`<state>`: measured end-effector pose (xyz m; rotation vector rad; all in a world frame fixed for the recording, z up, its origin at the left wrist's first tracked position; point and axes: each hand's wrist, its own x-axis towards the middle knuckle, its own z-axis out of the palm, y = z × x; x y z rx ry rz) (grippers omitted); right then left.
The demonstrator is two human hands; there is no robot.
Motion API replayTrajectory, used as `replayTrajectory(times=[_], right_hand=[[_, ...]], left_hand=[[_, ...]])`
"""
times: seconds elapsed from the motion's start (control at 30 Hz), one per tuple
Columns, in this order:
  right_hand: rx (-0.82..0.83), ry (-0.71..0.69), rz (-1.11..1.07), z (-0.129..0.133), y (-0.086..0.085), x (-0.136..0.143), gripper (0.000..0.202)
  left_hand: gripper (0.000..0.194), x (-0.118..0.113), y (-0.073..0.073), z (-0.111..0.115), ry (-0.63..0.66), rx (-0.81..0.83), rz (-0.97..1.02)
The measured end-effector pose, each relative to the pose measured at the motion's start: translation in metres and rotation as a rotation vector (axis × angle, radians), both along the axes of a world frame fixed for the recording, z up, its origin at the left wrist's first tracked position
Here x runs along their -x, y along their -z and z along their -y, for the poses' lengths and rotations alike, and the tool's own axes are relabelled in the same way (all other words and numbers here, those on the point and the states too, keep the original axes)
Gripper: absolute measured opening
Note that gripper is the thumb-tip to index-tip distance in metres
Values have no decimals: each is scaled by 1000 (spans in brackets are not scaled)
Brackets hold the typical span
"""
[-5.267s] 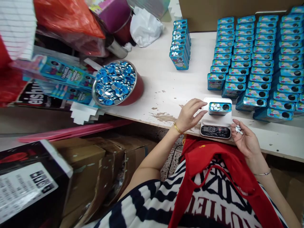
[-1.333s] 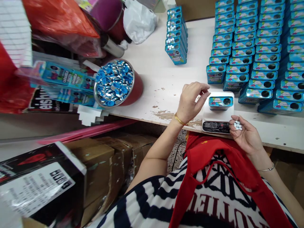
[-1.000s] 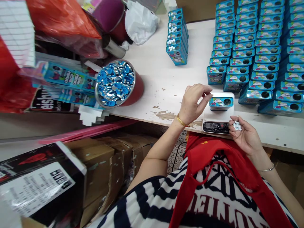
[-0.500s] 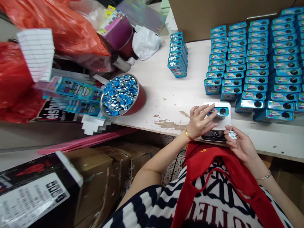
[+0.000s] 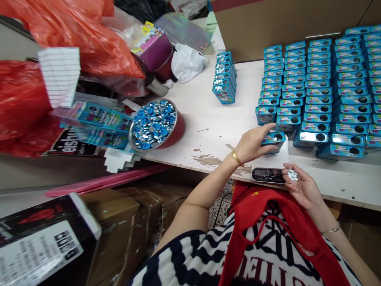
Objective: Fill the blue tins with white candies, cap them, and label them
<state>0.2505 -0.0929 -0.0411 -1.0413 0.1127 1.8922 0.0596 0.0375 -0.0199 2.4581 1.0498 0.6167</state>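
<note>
My left hand (image 5: pixel 249 145) has its thumb and fingers closed about a small blue candy tin (image 5: pixel 272 138) on the white digital scale (image 5: pixel 275 161). White candy shows in the tin's round opening, and digits are lit on the scale's black front panel. Beside that panel, my right hand (image 5: pixel 306 191) is cupped, palm up, around several small white candies (image 5: pixel 292 175). Rows of blue tins with dark round openings (image 5: pixel 317 127) stand behind and to the right of the scale. Farther back, a short row of tins (image 5: pixel 224 93) has white candies showing on top.
A red metal bowl (image 5: pixel 178 129) full of blue and silver caps (image 5: pixel 153 125) stands on the left of the white table (image 5: pixel 202 115). Past it lie flat printed blue packs (image 5: pixel 99 118), a white plastic bag (image 5: pixel 187 63) and red bags (image 5: pixel 80 35). Cardboard boxes (image 5: pixel 119 222) sit below the table edge.
My left hand has gone from spread fingers over the tin to a grip around its sides. White candy now shows in the tin's opening. My right hand still cups its candies.
</note>
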Motion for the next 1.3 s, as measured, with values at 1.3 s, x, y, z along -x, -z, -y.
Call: replayTrajectory(times=[1.3], right_hand=[[3,57,1,-7,11,-4,20]], left_hand=[[43,1,3,-60,-257,-91,-389]])
